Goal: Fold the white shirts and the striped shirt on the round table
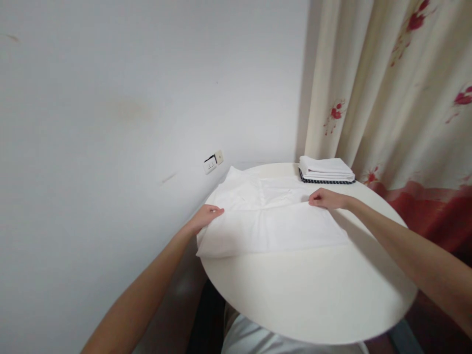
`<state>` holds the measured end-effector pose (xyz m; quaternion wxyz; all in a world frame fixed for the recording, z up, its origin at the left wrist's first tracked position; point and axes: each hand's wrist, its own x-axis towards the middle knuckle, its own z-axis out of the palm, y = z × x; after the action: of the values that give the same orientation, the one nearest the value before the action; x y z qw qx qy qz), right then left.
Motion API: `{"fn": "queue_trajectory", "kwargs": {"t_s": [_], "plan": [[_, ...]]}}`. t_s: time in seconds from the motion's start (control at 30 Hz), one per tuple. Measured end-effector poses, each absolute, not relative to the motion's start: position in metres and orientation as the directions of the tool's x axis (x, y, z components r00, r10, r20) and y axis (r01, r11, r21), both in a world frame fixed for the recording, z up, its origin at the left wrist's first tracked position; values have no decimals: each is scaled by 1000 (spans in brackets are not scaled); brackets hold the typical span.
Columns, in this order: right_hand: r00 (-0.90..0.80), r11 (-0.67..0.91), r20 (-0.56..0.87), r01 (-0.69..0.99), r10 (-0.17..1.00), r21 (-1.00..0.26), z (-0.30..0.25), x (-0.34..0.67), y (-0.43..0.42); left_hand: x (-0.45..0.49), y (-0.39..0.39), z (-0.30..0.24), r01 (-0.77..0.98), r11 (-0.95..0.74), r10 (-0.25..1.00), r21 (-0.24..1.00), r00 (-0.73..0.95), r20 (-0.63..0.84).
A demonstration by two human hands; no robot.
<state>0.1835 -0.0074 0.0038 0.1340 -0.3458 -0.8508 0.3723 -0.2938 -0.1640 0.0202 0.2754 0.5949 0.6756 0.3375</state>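
On a round white table [306, 290], the left hand [204, 218] and right hand [328, 198] pinch a white cloth [273, 231] between closed thumbs and fingers, near folded cloths [326, 169].

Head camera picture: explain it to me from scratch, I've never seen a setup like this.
There is no machine here. A person wears a camera on their head, looking forward and down, so you see their own two bare arms reaching ahead. This is the only view.

Before them is a round white table. A large white cloth lies spread across it. The left hand pinches the cloth at its left side, and the right hand pinches it toward the right.

Farther back lies a stack of folded white fabric, with something dark and patterned showing beneath it. A flowered curtain hangs at the right.
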Motion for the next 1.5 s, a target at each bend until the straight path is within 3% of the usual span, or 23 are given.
{"fn": "queue_trajectory", "kwargs": {"t_s": [0.27, 0.5, 0.7, 0.93, 1.2, 1.37, 1.5], "plan": [[-595, 466, 111, 484, 796, -741, -20, 177, 10, -306, -141, 10, 712, -13, 975, 702, -146, 166], [-549, 505, 151, 580, 822, -639, -32, 169, 22, -304, -127, 3, 813, -22, 942, 582, -179, 285], [-544, 560, 198, 655, 815, -507, -34, 165, 22, -306, -129, -4, 847, 22, 938, 531, -201, 282], [-484, 591, 338, 659, 807, -465, -20, 165, 15, -308, -130, 4, 856, 19, 927, 517, -208, 311], [-518, 574, 248, 720, 818, -389, -33, 160, 15, -305, -133, 0, 918, 95, 940, 385, -210, 268], [-545, 581, 219, 688, 810, -436, -17, 162, 22, -264, -151, 16, 995, -1, 905, 97, -40, 423], [-562, 607, 232, 723, 794, -330, 2, 130, -9, -183, -165, 14, 944, -329, 880, -11, 310, 360]]}}
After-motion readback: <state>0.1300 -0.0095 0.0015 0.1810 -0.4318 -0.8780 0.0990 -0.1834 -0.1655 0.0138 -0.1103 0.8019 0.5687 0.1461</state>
